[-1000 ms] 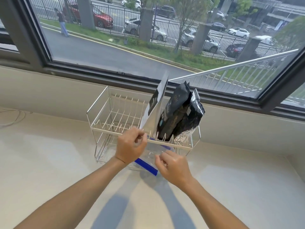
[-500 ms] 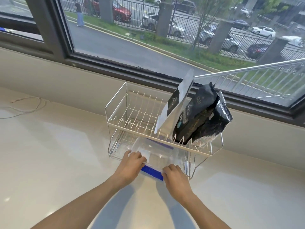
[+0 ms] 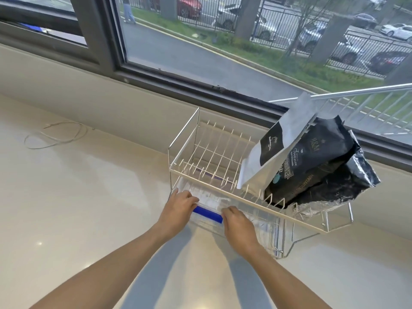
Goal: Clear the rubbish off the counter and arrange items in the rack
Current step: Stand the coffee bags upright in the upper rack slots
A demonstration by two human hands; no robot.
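A white wire rack (image 3: 214, 184) stands on the pale counter (image 3: 89, 208) under the window. Three foil bags lean in its right half: a silver-and-black one (image 3: 278, 148), a black one (image 3: 312, 161) and a crumpled black-and-silver one (image 3: 347, 186). Under the rack lies a clear plastic tray with a blue front strip (image 3: 208, 214). My left hand (image 3: 179, 205) grips the tray's front edge left of the strip. My right hand (image 3: 237, 220) grips it right of the strip. Fingertips of both hands are hidden by the tray edge.
A thin loop of white cord (image 3: 55, 136) lies on the counter at the far left. A beige ledge and a dark window frame (image 3: 178, 83) run behind the rack. The rack's left half (image 3: 207, 152) holds nothing.
Both hands came down from the rack's top rail to the tray's front edge, and the tray has gone further in under the rack. The view shifted left, so the rack sits further right.
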